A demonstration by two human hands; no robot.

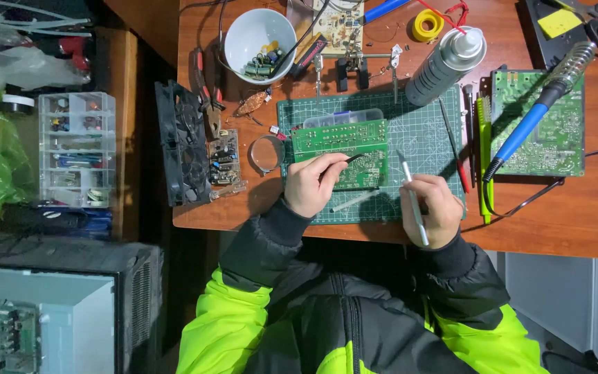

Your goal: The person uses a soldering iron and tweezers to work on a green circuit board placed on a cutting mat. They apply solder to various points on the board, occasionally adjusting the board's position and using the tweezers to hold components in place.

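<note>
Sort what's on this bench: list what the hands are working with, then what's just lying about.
In use:
left hand with black probe
right hand with silver tool
green board
cutting mat

Lying about:
soldering iron
spray can
white bowl
second board
fan

Green board (pixel 344 142): rectangular, lying flat on green mat (pixel 423 135), long side running left-right, rows of pale solder points across top, lower left corner hidden under left hand (pixel 311 183). Clear plastic box touching far edge.

Black-tipped tool (pixel 351 158): thin, pinched in left fingertips, pointing right and slightly up, tip over board's middle.

Silver pen-like tool (pixel 412 197): slim, gripped in right hand (pixel 436 210), tilted, point aimed up-left over mat just right of board, not touching board, rear end sticking out past wrist toward body.

White stick (pixel 354 201): lying slanted on mat between both hands, just below board.
</note>
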